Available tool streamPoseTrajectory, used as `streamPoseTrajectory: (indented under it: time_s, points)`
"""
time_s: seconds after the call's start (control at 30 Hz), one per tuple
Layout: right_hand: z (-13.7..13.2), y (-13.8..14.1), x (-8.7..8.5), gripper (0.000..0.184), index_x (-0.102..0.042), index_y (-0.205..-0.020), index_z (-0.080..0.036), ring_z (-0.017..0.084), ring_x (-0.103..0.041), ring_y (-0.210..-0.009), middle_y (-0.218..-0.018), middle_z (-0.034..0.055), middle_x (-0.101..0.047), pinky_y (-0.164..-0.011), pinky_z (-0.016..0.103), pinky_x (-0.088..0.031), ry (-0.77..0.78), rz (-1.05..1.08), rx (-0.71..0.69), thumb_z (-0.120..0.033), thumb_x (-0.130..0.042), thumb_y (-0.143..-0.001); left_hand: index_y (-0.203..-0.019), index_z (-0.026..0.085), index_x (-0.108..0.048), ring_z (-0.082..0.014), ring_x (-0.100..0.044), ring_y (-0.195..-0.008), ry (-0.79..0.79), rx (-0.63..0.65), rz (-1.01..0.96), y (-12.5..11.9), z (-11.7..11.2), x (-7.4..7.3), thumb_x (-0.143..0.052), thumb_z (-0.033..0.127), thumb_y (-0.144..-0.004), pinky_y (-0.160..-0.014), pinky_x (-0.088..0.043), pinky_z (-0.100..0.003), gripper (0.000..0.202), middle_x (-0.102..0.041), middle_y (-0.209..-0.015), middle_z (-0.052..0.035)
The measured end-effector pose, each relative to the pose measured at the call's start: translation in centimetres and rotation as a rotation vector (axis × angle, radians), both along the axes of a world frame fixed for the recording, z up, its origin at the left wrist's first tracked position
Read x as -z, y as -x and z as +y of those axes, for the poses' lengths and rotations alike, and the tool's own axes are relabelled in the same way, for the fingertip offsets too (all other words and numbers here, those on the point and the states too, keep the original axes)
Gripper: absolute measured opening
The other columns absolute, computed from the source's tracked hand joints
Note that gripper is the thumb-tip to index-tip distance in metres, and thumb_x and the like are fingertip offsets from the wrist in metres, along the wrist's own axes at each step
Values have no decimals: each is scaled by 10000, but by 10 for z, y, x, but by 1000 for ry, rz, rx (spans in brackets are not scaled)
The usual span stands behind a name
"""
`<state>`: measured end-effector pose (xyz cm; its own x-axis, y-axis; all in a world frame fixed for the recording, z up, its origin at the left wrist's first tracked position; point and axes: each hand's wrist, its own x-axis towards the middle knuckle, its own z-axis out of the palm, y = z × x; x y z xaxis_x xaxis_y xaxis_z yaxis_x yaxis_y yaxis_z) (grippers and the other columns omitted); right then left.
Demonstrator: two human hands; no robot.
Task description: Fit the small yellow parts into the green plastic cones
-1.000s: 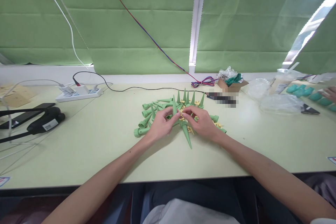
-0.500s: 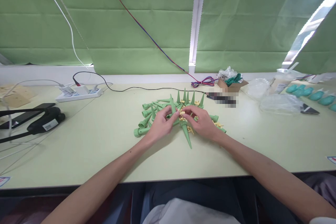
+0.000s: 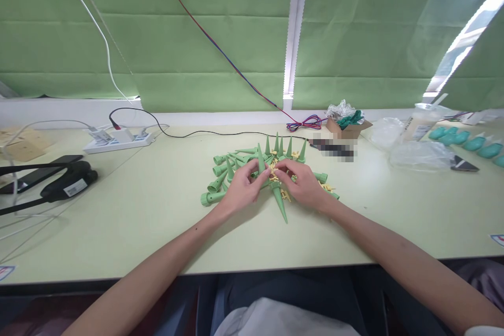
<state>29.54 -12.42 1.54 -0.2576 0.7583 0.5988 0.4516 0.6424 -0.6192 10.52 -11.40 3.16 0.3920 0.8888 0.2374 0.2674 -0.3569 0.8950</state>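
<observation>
My left hand (image 3: 246,185) is closed around a green plastic spike (image 3: 261,158), its tip pointing up. Close beside it, my right hand (image 3: 301,181) pinches what looks like a small yellow plastic piece (image 3: 274,171), mostly covered by the fingertips. The two hands nearly meet above a pile of similar green spikes. One loose spike (image 3: 280,203) lies below the hands, tip toward me, with a yellow piece (image 3: 285,196) next to it. Behind the hands several spikes (image 3: 290,148) stand upright. Capped ones (image 3: 212,198) lie to the left.
At the left are a white power strip (image 3: 120,140) and a black strapped device (image 3: 71,181). A thin black cable runs along the back to a pixelated dark object (image 3: 333,148). On the right stand a small cardboard box (image 3: 350,130), plastic bags (image 3: 421,155) and teal objects (image 3: 474,143).
The spike in my left hand has shifted slightly right and lower. My right fingertips have moved a little at the yellow piece. The pile looks the same.
</observation>
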Motion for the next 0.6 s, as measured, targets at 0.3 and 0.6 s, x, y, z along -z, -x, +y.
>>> streamPoseTrajectory:
  time_s: [0.3,0.6]
  points:
    - [3,0,3,323,-566,-750,-200,135,-468,-579,-638,-10,-545,-584,273,-361,-10,-47,48,-330,-459,-1026,-962,206,-602,-74,-456,-343,-34,36,0,0,-1,2,-563,521,-941,-339,-331,-234,319,-559,-691,30]
    - [5,0,6,408,-459,-666,-206,129,-444,-551,-589,-19,-496,-572,272,-347,-4,-58,64,-368,-423,-1038,-971,207,-603,-75,-455,-355,-32,45,-7,-1,-1,3,-573,515,-929,-336,-326,-235,313,-613,-773,1]
